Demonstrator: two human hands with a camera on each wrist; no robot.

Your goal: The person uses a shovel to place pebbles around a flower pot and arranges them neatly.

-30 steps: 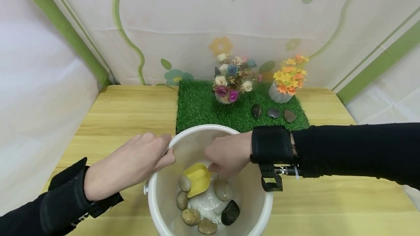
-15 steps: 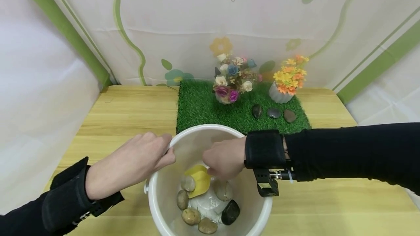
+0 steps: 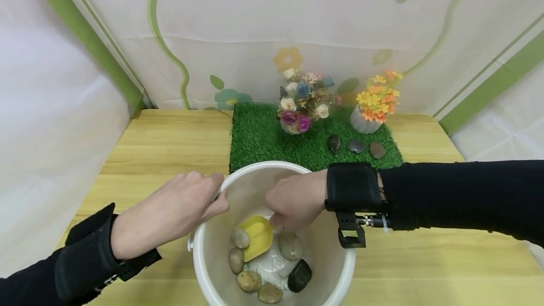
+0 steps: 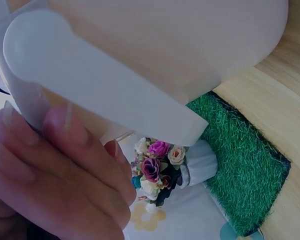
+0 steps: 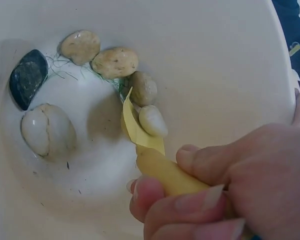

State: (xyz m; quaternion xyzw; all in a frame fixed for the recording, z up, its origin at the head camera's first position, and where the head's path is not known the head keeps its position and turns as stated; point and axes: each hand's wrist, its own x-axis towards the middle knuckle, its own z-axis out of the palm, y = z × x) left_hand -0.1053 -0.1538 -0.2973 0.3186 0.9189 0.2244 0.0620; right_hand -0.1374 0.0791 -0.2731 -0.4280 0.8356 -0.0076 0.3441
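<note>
The right grip (image 3: 293, 202) is wrapped around the handle of a yellow scoop (image 3: 259, 240), whose blade is low inside a white bucket (image 3: 242, 190). The left grip (image 3: 182, 202) holds the bucket's rim, fingers curled over it. A pale pebble (image 3: 240, 238) overlaps the blade's edge; whether it rests on the scoop is unclear. 5 other stones lie around the bucket's floor, including 1 black stone (image 3: 299, 276) and 1 large cracked stone (image 3: 290, 246). Behind the bucket, the worktop (image 3: 170, 140) bears a green turf mat (image 3: 255, 138) with 2 flowerpots and 3 small stones (image 3: 357, 146).
</note>
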